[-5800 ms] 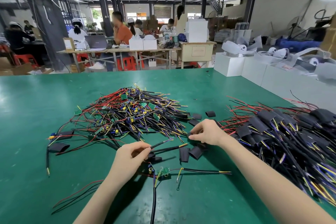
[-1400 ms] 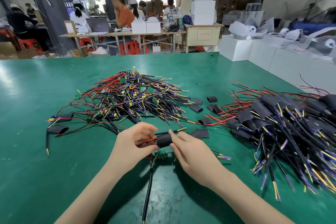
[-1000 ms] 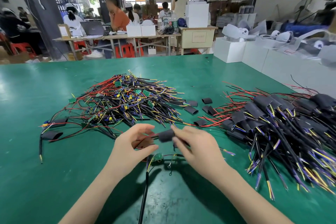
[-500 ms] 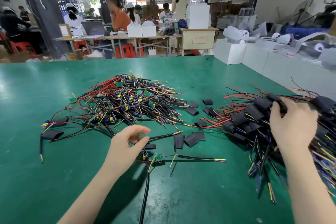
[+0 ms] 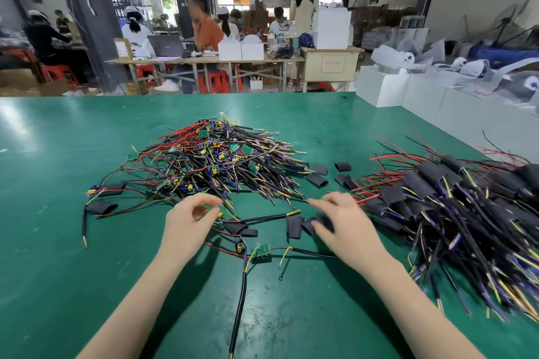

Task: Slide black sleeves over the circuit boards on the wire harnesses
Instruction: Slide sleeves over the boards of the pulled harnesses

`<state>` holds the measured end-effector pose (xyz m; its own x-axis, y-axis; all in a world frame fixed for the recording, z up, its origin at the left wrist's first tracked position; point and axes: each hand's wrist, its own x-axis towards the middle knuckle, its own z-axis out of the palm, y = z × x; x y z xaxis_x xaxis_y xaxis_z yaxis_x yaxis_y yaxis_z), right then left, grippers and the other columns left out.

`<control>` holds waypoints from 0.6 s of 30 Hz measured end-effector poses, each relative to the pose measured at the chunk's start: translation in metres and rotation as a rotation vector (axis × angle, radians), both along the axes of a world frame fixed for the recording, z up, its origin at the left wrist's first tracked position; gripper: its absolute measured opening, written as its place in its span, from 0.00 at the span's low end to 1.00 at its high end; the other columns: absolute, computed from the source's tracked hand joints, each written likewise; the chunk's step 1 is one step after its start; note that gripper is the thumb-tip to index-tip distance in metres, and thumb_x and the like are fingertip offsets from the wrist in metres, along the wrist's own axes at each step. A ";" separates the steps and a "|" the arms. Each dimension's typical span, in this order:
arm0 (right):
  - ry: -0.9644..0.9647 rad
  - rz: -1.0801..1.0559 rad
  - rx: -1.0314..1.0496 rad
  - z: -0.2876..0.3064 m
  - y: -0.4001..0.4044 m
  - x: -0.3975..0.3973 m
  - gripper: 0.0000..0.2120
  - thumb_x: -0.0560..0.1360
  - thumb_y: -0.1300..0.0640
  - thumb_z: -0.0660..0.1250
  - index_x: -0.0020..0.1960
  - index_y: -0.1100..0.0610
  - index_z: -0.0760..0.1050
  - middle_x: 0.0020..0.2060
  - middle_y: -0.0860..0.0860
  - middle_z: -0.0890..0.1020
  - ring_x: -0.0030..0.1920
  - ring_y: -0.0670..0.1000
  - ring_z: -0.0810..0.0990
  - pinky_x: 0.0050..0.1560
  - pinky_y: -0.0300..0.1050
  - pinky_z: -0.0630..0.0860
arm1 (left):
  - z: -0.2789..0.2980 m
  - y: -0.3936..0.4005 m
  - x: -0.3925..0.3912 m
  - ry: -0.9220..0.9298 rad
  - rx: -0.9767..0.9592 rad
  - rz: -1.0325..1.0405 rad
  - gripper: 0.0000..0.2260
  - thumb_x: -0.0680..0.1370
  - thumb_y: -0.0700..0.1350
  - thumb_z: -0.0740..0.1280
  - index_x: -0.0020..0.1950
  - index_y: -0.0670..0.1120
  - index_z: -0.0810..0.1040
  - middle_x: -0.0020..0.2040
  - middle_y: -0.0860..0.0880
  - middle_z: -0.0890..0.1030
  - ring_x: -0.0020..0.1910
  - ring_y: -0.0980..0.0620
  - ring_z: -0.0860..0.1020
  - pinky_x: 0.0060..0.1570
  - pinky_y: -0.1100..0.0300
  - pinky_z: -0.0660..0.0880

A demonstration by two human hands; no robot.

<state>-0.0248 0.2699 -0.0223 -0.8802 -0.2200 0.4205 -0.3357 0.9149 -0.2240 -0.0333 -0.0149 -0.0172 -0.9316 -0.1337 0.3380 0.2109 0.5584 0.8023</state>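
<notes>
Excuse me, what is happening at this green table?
A person is putting black sleeves over small circuit boards on wire harnesses. The right hand reaches to loose black sleeves; the left hand hovers, holding nothing clear. One bare circuit board lies between them. Sleeved harnesses are piled right, unsleeved ones behind.

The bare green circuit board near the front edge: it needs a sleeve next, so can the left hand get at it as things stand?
Probably yes. The green circuit board lies uncovered on the table just right of the left hand, which holds nothing; only thin wires cross between.
</notes>
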 end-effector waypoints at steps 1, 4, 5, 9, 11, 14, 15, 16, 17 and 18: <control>-0.066 0.052 0.054 -0.005 0.001 -0.002 0.20 0.75 0.58 0.64 0.67 0.51 0.73 0.61 0.52 0.75 0.61 0.55 0.70 0.62 0.48 0.68 | -0.002 -0.003 -0.003 -0.002 -0.011 0.029 0.09 0.74 0.34 0.69 0.45 0.48 0.83 0.45 0.51 0.84 0.42 0.52 0.80 0.46 0.67 0.73; -0.157 0.169 0.147 -0.008 0.004 -0.002 0.25 0.73 0.64 0.60 0.68 0.50 0.71 0.63 0.48 0.75 0.61 0.54 0.68 0.62 0.47 0.68 | -0.006 -0.011 -0.019 -0.026 -0.098 0.094 0.09 0.74 0.35 0.69 0.48 0.47 0.82 0.49 0.49 0.82 0.41 0.56 0.76 0.44 0.67 0.69; -0.149 0.181 0.148 -0.007 0.004 -0.002 0.24 0.73 0.64 0.60 0.68 0.50 0.72 0.62 0.47 0.76 0.59 0.53 0.68 0.61 0.46 0.68 | -0.007 -0.014 -0.026 -0.039 -0.145 0.103 0.09 0.75 0.35 0.69 0.50 0.47 0.82 0.51 0.48 0.81 0.42 0.55 0.76 0.47 0.64 0.69; -0.116 0.174 0.103 -0.005 0.005 0.002 0.15 0.74 0.55 0.64 0.60 0.52 0.77 0.56 0.47 0.78 0.56 0.51 0.70 0.57 0.45 0.71 | 0.002 -0.017 -0.057 0.009 -0.378 0.077 0.12 0.76 0.36 0.67 0.59 0.43 0.78 0.58 0.45 0.78 0.57 0.46 0.75 0.58 0.56 0.70; -0.125 0.177 0.124 -0.005 0.004 0.002 0.12 0.75 0.50 0.64 0.56 0.52 0.78 0.54 0.46 0.78 0.55 0.51 0.70 0.55 0.44 0.70 | 0.008 -0.016 -0.073 0.053 -0.527 0.049 0.15 0.78 0.38 0.66 0.64 0.43 0.74 0.62 0.44 0.76 0.63 0.44 0.71 0.62 0.52 0.68; -0.158 0.162 0.138 -0.005 0.002 0.004 0.12 0.75 0.48 0.65 0.54 0.53 0.78 0.52 0.48 0.79 0.55 0.51 0.73 0.54 0.45 0.71 | 0.015 -0.013 -0.095 -0.001 -0.725 0.003 0.20 0.80 0.42 0.63 0.72 0.43 0.67 0.68 0.43 0.72 0.69 0.43 0.67 0.66 0.48 0.67; -0.161 0.159 0.139 -0.004 0.001 0.003 0.12 0.75 0.48 0.65 0.53 0.54 0.79 0.51 0.49 0.79 0.54 0.51 0.74 0.53 0.45 0.72 | 0.017 -0.012 -0.101 -0.040 -0.777 0.005 0.21 0.80 0.43 0.63 0.74 0.44 0.65 0.69 0.43 0.72 0.69 0.43 0.67 0.66 0.47 0.68; -0.166 0.154 0.138 -0.002 0.001 0.003 0.12 0.74 0.48 0.66 0.51 0.55 0.79 0.49 0.49 0.78 0.52 0.52 0.75 0.52 0.46 0.72 | 0.018 -0.011 -0.106 -0.068 -0.820 0.020 0.22 0.80 0.44 0.63 0.74 0.44 0.65 0.68 0.43 0.72 0.68 0.43 0.68 0.65 0.47 0.69; -0.171 0.145 0.135 -0.001 0.001 0.004 0.12 0.74 0.48 0.66 0.50 0.55 0.79 0.48 0.50 0.78 0.51 0.53 0.76 0.51 0.46 0.72 | 0.019 -0.010 -0.109 -0.084 -0.858 0.041 0.22 0.80 0.45 0.64 0.73 0.44 0.65 0.66 0.43 0.74 0.66 0.43 0.69 0.63 0.49 0.70; -0.176 0.134 0.134 0.001 0.002 0.004 0.11 0.74 0.48 0.67 0.49 0.55 0.79 0.47 0.50 0.78 0.50 0.53 0.76 0.50 0.47 0.72 | 0.019 -0.009 -0.111 -0.091 -0.900 0.059 0.21 0.79 0.46 0.65 0.71 0.44 0.68 0.63 0.43 0.75 0.64 0.43 0.70 0.61 0.50 0.71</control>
<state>-0.0210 0.2718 -0.0216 -0.8965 -0.3832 0.2223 -0.4226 0.8903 -0.1696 -0.1440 -0.0240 0.0013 -0.9599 0.0973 0.2630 0.1194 0.9904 0.0694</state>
